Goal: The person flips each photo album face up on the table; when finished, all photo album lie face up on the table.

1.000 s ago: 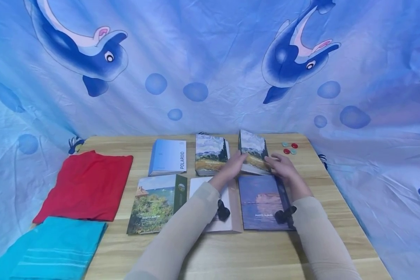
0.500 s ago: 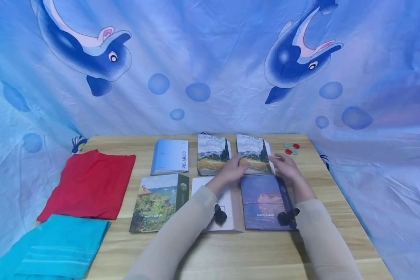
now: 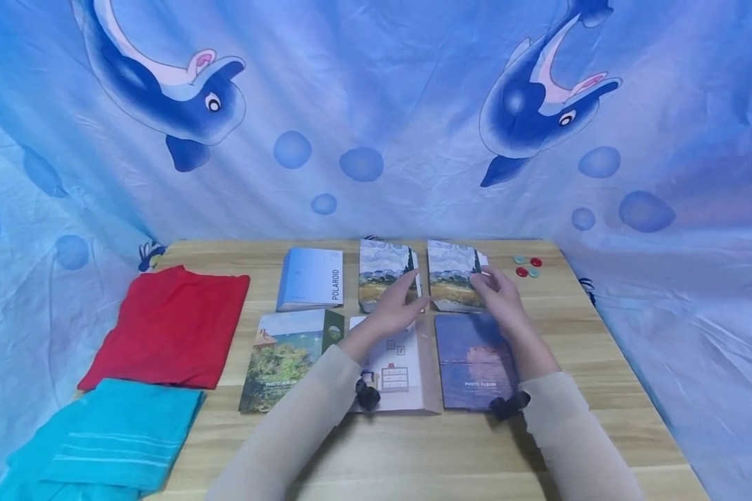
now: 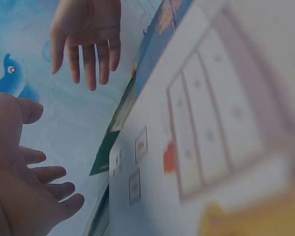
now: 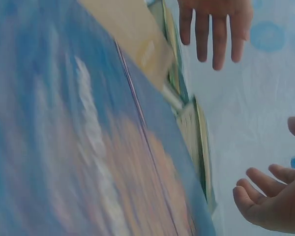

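Two matching photo albums with wheat-field covers, the left one [image 3: 382, 268] and the right one [image 3: 451, 268], lie side by side in the back row. My left hand [image 3: 388, 314] hovers by the lower right corner of the left album, its fingers loosely extended. Over the right album's right edge is my right hand [image 3: 500, 296], fingers slightly bent. Neither hand holds anything; both wrist views show spread, relaxed fingers on the left hand [image 5: 216, 24] and the right hand [image 4: 91, 29]. Whether the right fingertips touch the cover cannot be told.
A blue Polaroid album [image 3: 311, 278] lies at back left. The front row has a garden-cover album [image 3: 282, 355], a white album [image 3: 401, 390] and a purple album [image 3: 473, 355]. Red cloth [image 3: 169, 327] and turquoise cloth [image 3: 113, 438] lie left; several small discs [image 3: 522, 272] lie back right.
The right wheat-field album, tilted between both hands a second ago, now lies flat beside its twin. My left hand has drawn away leftward; my right hand has shifted slightly over the album's edge.
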Demonstrator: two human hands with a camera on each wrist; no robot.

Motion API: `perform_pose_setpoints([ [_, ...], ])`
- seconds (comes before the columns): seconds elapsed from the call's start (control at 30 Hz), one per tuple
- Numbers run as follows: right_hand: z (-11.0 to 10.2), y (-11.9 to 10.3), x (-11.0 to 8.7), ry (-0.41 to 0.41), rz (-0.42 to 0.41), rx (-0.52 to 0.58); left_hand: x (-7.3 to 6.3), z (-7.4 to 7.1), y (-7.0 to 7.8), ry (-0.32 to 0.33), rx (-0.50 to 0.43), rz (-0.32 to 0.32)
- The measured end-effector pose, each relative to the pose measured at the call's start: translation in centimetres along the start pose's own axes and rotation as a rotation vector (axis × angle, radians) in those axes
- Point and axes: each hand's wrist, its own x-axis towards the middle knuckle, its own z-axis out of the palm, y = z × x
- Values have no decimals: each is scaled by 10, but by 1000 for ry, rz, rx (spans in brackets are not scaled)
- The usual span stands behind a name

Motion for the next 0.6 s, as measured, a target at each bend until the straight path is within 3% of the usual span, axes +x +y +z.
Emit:
perform_pose_setpoints([
  [0.23,34,1,-17,-19,-11,173,-32,-19,-12,70,30,-1],
  [0.6,78,5,-38,-47,-9,291,-76,-48,-40,181,48,-12],
])
